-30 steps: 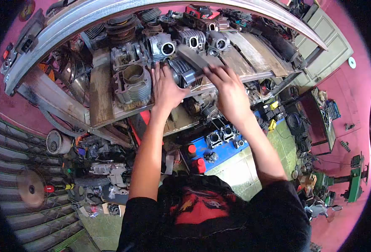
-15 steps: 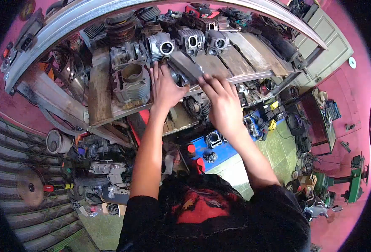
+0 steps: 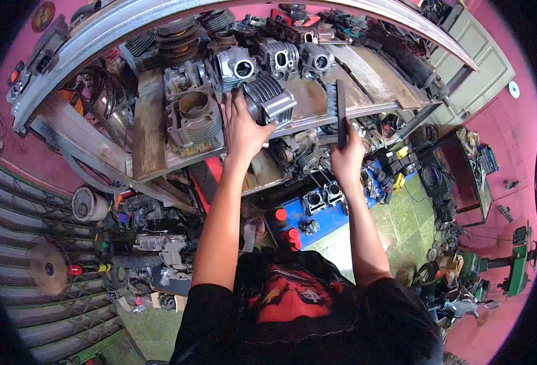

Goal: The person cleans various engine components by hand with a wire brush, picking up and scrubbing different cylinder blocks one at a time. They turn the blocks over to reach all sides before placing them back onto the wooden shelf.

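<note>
My left hand (image 3: 243, 129) is closed around the near left side of a finned engine cylinder (image 3: 267, 96), which lies on its side at the front of the wooden bench top. Its fins face up, and its flat silver end points right. In my right hand (image 3: 348, 157) is a long, flat, dark bar (image 3: 341, 106), gripped at its lower end and standing upright in view. The bar is apart from the cylinder, to its right. An upright cylinder block (image 3: 193, 115) with a rusty bore sits just left of my left hand.
Several cylinder heads, one a silver casting (image 3: 235, 66), stand behind the work. A metal beam (image 3: 220, 13) crosses overhead. On a lower shelf are more engine parts (image 3: 296, 149). A blue mat (image 3: 326, 214) with red-capped containers lies below.
The dark bar has lifted off the cylinder and swung right and upright with my right hand, uncovering the fins. My left hand stays on the cylinder; the view shifts slightly.
</note>
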Demonstrator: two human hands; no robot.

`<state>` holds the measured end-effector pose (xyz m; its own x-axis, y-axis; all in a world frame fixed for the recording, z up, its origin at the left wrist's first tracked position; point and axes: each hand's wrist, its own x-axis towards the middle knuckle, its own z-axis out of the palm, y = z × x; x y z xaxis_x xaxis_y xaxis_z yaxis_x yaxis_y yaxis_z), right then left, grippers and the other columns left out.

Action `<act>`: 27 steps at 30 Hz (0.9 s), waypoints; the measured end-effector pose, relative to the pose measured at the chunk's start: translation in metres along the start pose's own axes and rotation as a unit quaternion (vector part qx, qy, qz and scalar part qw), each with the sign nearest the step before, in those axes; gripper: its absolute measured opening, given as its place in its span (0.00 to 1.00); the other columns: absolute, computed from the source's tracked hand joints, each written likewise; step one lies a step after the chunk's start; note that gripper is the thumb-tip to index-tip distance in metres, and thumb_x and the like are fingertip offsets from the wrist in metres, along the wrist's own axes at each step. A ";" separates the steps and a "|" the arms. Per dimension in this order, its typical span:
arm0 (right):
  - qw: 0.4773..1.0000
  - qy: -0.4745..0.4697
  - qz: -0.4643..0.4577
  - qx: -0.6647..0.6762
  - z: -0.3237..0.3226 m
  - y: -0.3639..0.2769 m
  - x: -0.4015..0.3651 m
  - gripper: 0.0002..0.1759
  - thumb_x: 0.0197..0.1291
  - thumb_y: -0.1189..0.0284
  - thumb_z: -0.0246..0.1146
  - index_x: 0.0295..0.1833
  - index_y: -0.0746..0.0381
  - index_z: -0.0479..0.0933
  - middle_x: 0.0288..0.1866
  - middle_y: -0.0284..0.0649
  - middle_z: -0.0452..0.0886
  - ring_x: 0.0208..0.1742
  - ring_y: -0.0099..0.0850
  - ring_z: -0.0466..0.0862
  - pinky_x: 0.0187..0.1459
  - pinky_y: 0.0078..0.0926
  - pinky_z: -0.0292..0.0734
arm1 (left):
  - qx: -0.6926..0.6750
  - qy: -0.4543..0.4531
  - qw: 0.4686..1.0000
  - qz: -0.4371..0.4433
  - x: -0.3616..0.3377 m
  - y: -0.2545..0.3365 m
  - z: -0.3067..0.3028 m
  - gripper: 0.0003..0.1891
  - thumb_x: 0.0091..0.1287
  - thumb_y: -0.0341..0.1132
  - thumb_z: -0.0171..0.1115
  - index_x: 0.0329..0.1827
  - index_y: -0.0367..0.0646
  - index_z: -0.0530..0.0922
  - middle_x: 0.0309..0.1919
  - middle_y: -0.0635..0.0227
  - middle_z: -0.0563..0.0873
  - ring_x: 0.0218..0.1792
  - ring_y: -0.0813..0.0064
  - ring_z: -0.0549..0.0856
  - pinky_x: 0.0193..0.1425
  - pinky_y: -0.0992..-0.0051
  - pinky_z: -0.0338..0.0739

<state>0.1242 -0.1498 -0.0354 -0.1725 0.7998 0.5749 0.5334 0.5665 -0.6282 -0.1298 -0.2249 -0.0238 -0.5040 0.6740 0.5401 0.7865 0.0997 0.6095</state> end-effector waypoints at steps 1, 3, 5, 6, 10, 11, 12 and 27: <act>1.000 -0.001 -0.001 0.002 0.005 0.002 0.011 0.40 0.49 0.87 0.65 0.73 0.71 0.74 0.63 0.62 0.85 0.64 0.62 0.83 0.69 0.54 0.77 | -0.011 0.004 1.000 -0.009 -0.002 0.001 -0.001 0.61 0.51 0.45 0.86 0.85 0.33 0.58 0.80 0.35 0.68 0.86 0.41 0.61 0.92 0.48 0.48; 1.000 -0.012 -0.006 -0.026 0.016 0.004 0.031 0.36 0.50 0.87 0.63 0.70 0.73 0.76 0.57 0.64 0.87 0.59 0.65 0.85 0.67 0.56 0.78 | -0.009 0.008 1.000 -0.017 -0.006 0.003 0.000 0.61 0.52 0.45 0.86 0.85 0.33 0.57 0.80 0.35 0.68 0.86 0.41 0.61 0.92 0.48 0.48; 0.999 0.007 -0.009 -0.034 0.031 0.010 0.049 0.32 0.52 0.84 0.65 0.67 0.70 0.79 0.56 0.66 0.88 0.59 0.62 0.88 0.61 0.53 0.83 | -0.005 0.013 1.000 -0.024 -0.006 0.003 0.001 0.61 0.53 0.46 0.86 0.86 0.34 0.57 0.81 0.34 0.68 0.85 0.40 0.62 0.92 0.48 0.48; 0.998 -0.028 0.018 -0.052 0.035 0.009 0.058 0.29 0.53 0.83 0.65 0.64 0.70 0.80 0.55 0.66 0.88 0.59 0.62 0.88 0.61 0.52 0.83 | 0.001 0.010 1.000 -0.022 -0.006 0.003 0.001 0.61 0.53 0.46 0.86 0.86 0.33 0.57 0.81 0.34 0.68 0.85 0.40 0.62 0.92 0.48 0.49; 0.989 -0.069 0.055 -0.118 0.050 0.006 0.069 0.21 0.58 0.78 0.66 0.58 0.69 0.82 0.56 0.64 0.88 0.61 0.65 0.86 0.67 0.70 0.75 | 0.019 0.003 0.999 -0.026 -0.009 0.005 0.000 0.61 0.55 0.47 0.85 0.86 0.30 0.55 0.80 0.33 0.68 0.84 0.40 0.64 0.92 0.49 0.50; 0.985 -0.071 0.060 -0.145 0.053 0.004 0.071 0.19 0.59 0.76 0.66 0.57 0.68 0.82 0.56 0.63 0.88 0.62 0.67 0.85 0.70 0.79 0.70 | 0.020 0.004 0.999 -0.030 -0.010 0.006 0.000 0.61 0.55 0.47 0.85 0.86 0.29 0.55 0.80 0.33 0.68 0.84 0.40 0.64 0.92 0.49 0.50; 0.976 -0.104 0.077 -0.172 0.056 0.009 0.075 0.22 0.60 0.73 0.67 0.61 0.67 0.80 0.58 0.60 0.88 0.68 0.67 0.81 0.71 0.92 0.57 | 0.024 0.000 0.999 -0.035 -0.010 0.008 -0.001 0.60 0.57 0.48 0.84 0.84 0.27 0.57 0.79 0.32 0.69 0.83 0.40 0.65 0.92 0.49 0.51; 0.958 -0.134 0.062 -0.247 0.046 0.020 0.080 0.28 0.62 0.64 0.73 0.64 0.66 0.79 0.60 0.55 0.88 0.73 0.57 0.79 0.70 0.81 0.63 | 0.029 0.053 0.994 -0.092 -0.028 0.040 0.004 0.50 0.55 0.60 0.83 0.68 0.26 0.75 0.66 0.39 0.82 0.71 0.41 0.77 0.79 0.44 0.66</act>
<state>0.0831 -0.0658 -0.0260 -0.2540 0.9144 0.3152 0.8785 0.3544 -0.3202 -0.0829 -0.2368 -0.0165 -0.6729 0.5608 0.4825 0.6956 0.2576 0.6707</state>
